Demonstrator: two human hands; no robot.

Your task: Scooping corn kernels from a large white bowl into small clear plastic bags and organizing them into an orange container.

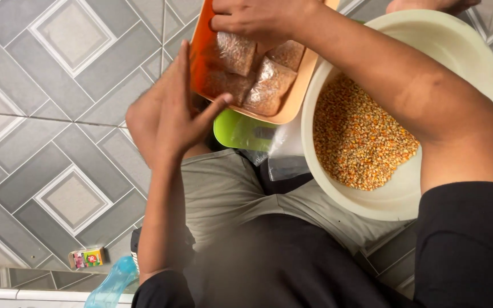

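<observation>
In the head view, the person is sitting on the grey patterned tile floor (58, 114) and looking down past their own lap. The left hand (181, 111) is pressing flat and open against the near left edge of an orange rectangular tray (295, 94), palm on the rim and thumb stretching out under its lower edge; its grip is spread wide and closing on nothing, only bracing the tray. The right hand (255, 20) is reaching across from the right, its forearm passing over the bowl, and its fingers are curling down onto the clear plastic packets of brown grain (258, 80) lying in the tray. The grip there is partly closed with the fingertips on the topmost packet (236, 52), though I cannot tell whether it is actually pinching that packet or just resting on it.

The tray is sitting tilted, held up above the person's knees, its right edge overlapping the rim of a large cream plastic bowl (457, 51). The bowl is holding a heap of yellow and orange corn kernels (358, 140), gathered toward its left side. Just beneath the tray, a lime-green kitchen scale (241, 132) is showing, and beside it a clear plastic bag (286, 145) is lying against the bowl.

At the lower left, a small colourful box (87, 258) is lying on the floor, near a light-blue plastic bottle (112, 285).
</observation>
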